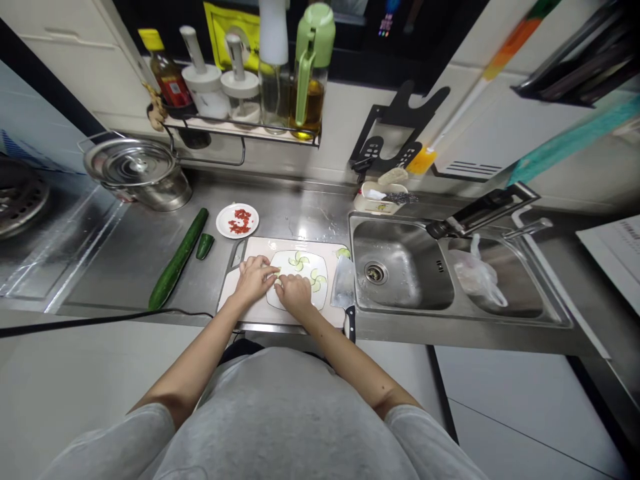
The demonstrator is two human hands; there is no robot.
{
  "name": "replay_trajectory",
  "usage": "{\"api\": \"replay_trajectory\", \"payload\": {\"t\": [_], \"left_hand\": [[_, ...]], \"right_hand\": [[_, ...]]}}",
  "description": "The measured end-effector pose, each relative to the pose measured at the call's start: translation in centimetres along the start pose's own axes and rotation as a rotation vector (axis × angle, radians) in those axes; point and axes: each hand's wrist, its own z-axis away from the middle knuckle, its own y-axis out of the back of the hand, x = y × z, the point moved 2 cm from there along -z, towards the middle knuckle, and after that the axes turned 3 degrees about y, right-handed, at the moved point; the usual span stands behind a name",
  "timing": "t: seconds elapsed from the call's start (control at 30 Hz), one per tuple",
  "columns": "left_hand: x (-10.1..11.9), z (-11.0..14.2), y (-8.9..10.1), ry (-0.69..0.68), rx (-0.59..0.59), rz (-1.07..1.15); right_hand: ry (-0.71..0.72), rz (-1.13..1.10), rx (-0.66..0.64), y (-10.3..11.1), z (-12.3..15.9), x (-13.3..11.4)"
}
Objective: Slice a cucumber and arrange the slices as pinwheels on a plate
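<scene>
A white plate (pixel 293 299) with rounded corners lies on a pale cutting board (pixel 255 313). Thin cucumber slices (pixel 299 261) form pinwheel patterns on it, one at the top and one at the right. Over the plate's left side, my left hand (pixel 254 279) pinches a pale green cucumber slice, partly covered by the fingers. Close beside it, my right hand (pixel 295 293) has its fingers curled in at the same spot; what they hold is hidden. A cleaver (pixel 343 283) rests on the board's right edge, near a cucumber piece (pixel 343 253).
Left of the board lie a long cucumber (pixel 179 259) and a short cucumber end (pixel 205 246). Behind is a small plate (pixel 224 222) of chopped red bits. A lidded steel pot (pixel 165 190) stands farther left. The double sink (pixel 405 267) is on the right.
</scene>
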Motion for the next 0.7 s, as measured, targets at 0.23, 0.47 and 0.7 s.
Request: {"api": "replay_trajectory", "payload": {"t": [0.23,0.47,0.7], "left_hand": [[0.33,0.13,0.02,0.042,-0.005,0.012],[0.25,0.12,-0.05,0.072,-0.007,0.029],[0.12,0.12,-0.11,0.065,0.004,0.047]], "right_hand": [[0.019,0.02,-0.032,0.06,-0.08,0.1],[0.024,0.019,-0.056,0.32,-0.31,0.22],[0.036,0.013,-0.064,0.5,-0.42,0.24]]}}
